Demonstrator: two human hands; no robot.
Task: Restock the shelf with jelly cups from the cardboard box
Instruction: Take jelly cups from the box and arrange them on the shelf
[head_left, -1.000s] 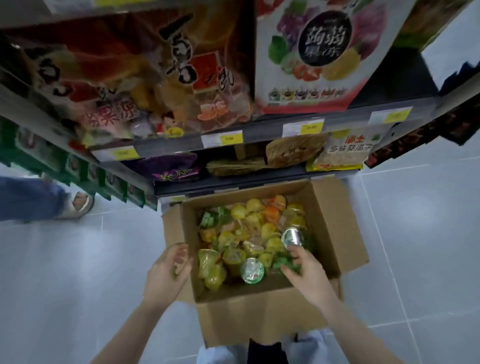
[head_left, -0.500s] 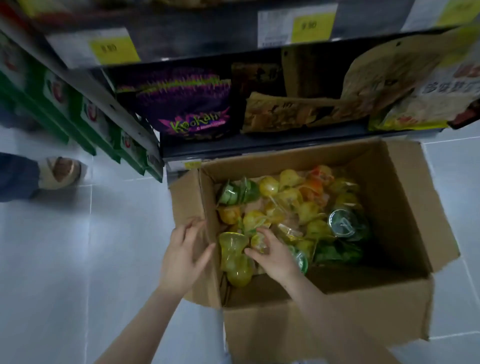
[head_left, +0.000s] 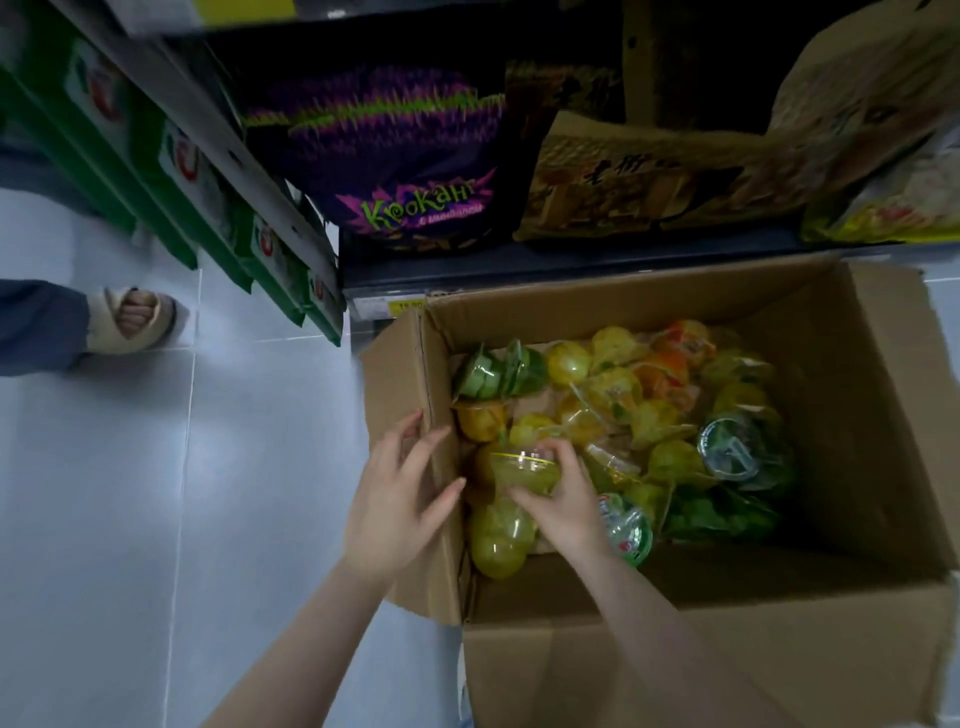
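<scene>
An open cardboard box sits on the pale tiled floor, pushed up against the bottom of the shelf. Inside it lies a loose heap of jelly cups, mostly yellow, with a few orange ones toward the back, two green ones in the far left corner and more green ones along the right and near side. The right hand reaches into the left part of the box and its fingers and thumb curl round a yellow jelly cup, which lies tilted with its lid rim facing up toward the camera; another yellow cup lies just below it, against the near left corner. The left hand is held with its fingers spread and nearly straight at the box's left flap, the fingertips at the flap's upper edge; it holds nothing, and the two hands sit close together with the flap edge between them. On the lowest shelf behind the box stand a purple snack bag, brownish packets and a yellow-edged packet at the right. Green cartons line the shelf running off to the left. At the left edge another person's foot in a beige sandal stands on the tiles.
</scene>
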